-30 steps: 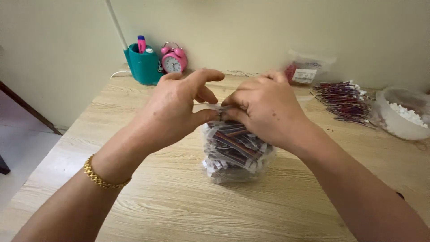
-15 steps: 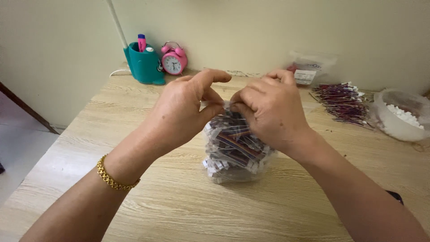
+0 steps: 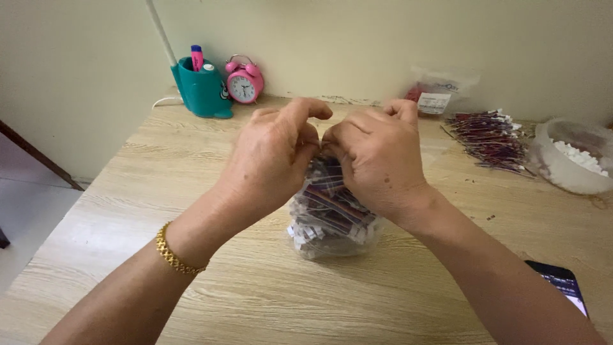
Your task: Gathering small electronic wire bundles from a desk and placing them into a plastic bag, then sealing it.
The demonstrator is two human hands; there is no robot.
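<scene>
A clear plastic bag (image 3: 329, 220) stuffed with bundled red and dark wires with white connectors stands on the wooden table (image 3: 191, 191). My left hand (image 3: 271, 153) and my right hand (image 3: 377, 156) are pressed together over the bag's top, each pinching its gathered neck. The bag's opening is hidden behind my fingers. A gold bracelet (image 3: 172, 254) sits on my left wrist.
At the back left stand a teal pen holder (image 3: 199, 89) and a pink alarm clock (image 3: 244, 82). A small labelled bag (image 3: 437, 92), a loose pile of wires (image 3: 488, 137) and a white bowl of small white parts (image 3: 575, 165) lie at the right. A phone (image 3: 562, 284) rests near the front right.
Both hands have stayed on the bag's top and drawn closer together, twisting the neck. The bag has shifted slightly but still stands in the same spot.
</scene>
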